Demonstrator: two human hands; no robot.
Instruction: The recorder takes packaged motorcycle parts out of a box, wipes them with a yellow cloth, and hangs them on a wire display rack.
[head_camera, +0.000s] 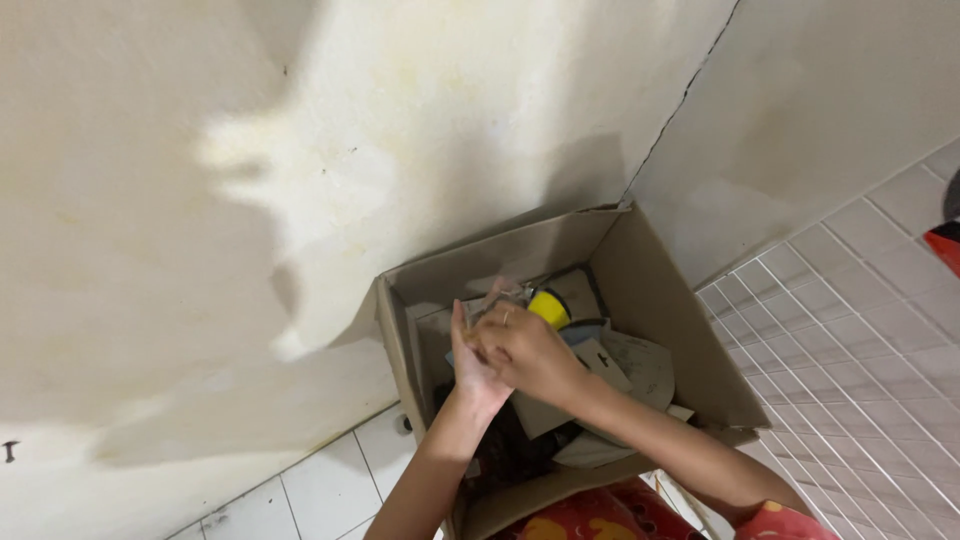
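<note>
Both hands over an open cardboard box (655, 300) set on the tiled floor (860, 350) in the corner of a stained, cream wall (300, 150).

Left hand (470, 365): palm upright, fingers straight and close together, pressed flat against the right hand. Whether it grips anything cannot be told.

Right hand (525, 350): fingers curled in and closed, a ring on one finger. It sits against the left palm. A small clear, crumpled piece of plastic (497, 295) shows just above the knuckles, blurred; it seems pinched between the two hands, but the hold itself is hidden.

The plastic looks thin, see-through, with pale glints, shape unclear. It is above the box's inside, near the back-left wall of the box.

Inside the box: a yellow round thing (548, 307) just beside the right hand, grey-white papers (640, 365) and cardboard scraps under the right forearm, darker clutter lower down.

Red patterned cloth (590, 515) at the bottom edge.
</note>
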